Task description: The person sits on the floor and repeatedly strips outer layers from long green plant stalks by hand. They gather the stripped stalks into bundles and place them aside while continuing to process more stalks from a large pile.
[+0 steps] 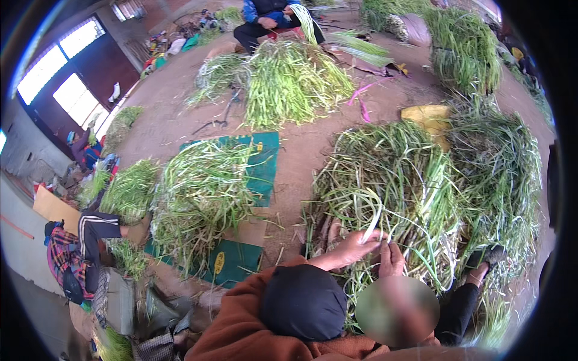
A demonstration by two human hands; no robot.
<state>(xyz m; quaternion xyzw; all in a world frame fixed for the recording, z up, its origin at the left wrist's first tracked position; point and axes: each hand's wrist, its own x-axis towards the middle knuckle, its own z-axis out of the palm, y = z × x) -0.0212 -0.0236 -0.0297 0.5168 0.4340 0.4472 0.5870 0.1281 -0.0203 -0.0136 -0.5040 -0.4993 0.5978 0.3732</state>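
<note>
My left hand [363,246] holds pale green long-leaved stalks [371,221] that bend up and over from the fingers. My right hand [392,261] meets it at the fingertips, its thumb and finger pinched on the same stalks. A blurred oval hides most of the right forearm. Both hands are above the near edge of a big heap of long-leaved green stalks [388,180]. A rounded, dark cloth-covered shape [302,302], apparently my knee, stands in front of my left forearm.
Another heap [216,176] lies on a green printed sheet [266,167] to the left. A darker heap [496,167] adjoins on the right. A seated co-worker [271,20] holds stalks behind a further pile [293,85]. Another person's leg [97,239] extends at left. My shoe [490,257] is at right.
</note>
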